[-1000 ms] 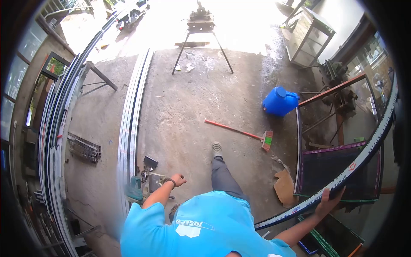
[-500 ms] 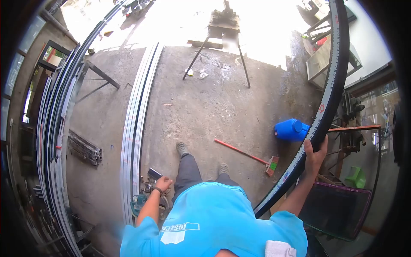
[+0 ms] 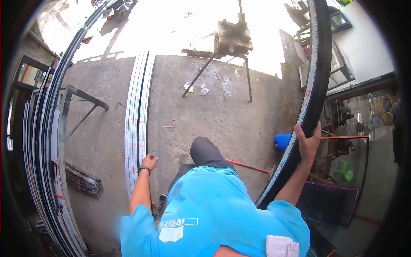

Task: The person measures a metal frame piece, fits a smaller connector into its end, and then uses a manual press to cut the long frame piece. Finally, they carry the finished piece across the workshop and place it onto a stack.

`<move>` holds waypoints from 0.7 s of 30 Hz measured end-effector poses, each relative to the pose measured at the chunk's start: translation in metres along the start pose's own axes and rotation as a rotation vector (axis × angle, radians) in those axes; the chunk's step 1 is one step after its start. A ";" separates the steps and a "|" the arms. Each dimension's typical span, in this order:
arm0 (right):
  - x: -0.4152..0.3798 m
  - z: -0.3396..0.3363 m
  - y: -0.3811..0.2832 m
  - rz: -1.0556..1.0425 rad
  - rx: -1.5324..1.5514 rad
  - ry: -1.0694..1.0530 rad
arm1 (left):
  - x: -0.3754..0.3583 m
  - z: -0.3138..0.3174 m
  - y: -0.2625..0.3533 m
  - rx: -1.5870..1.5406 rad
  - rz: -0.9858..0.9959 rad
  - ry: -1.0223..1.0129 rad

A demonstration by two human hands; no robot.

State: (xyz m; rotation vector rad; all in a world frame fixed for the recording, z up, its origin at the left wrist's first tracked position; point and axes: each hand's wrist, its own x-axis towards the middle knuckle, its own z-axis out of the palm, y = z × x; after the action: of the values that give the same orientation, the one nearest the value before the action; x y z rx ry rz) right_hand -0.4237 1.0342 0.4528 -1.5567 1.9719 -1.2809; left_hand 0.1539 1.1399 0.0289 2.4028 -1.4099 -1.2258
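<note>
A long dark profile (image 3: 322,64) with a printed pale film strip along one side rises on my right, looking curved in the wide view. My right hand (image 3: 309,139) is wrapped round it, thumb on the film side. My left hand (image 3: 148,162) hangs beside the long pale profiles (image 3: 136,115) that lie lengthwise on the left; its fingers are curled, and nothing can be made out in them. A dark band circles the left wrist.
A stand with thin legs (image 3: 234,36) is ahead. On the right are a blue container (image 3: 282,141), a red-handled broom (image 3: 246,165) and a green plastic item (image 3: 343,171). More long profiles (image 3: 43,141) and a metal frame (image 3: 87,98) stand at the left.
My left hand has moved forward and left, up beside the pale profiles. My right hand and the dark profile have shifted slightly left in view. One knee has come forward.
</note>
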 end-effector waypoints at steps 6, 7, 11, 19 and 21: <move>0.088 0.125 -0.036 0.027 -0.031 0.039 | 0.156 -0.093 0.046 -0.157 0.089 0.023; 0.107 0.147 -0.036 0.018 -0.029 0.046 | 0.178 -0.105 0.051 -0.126 0.062 -0.011; 0.188 0.237 -0.050 0.024 -0.112 0.099 | 0.249 -0.149 0.056 -0.012 -0.032 -0.128; 0.309 0.316 -0.108 0.088 -0.233 0.174 | 0.410 -0.226 0.095 -0.080 -0.089 -0.245; 0.328 0.330 -0.120 0.099 -0.311 0.233 | 0.463 -0.244 0.125 -0.017 -0.017 -0.242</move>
State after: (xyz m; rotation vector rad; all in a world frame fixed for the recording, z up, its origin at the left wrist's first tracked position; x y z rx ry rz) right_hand -0.2327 0.5932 0.4557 -1.4723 2.4617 -1.2071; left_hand 0.3483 0.6409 -0.0240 2.3233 -1.4328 -1.5718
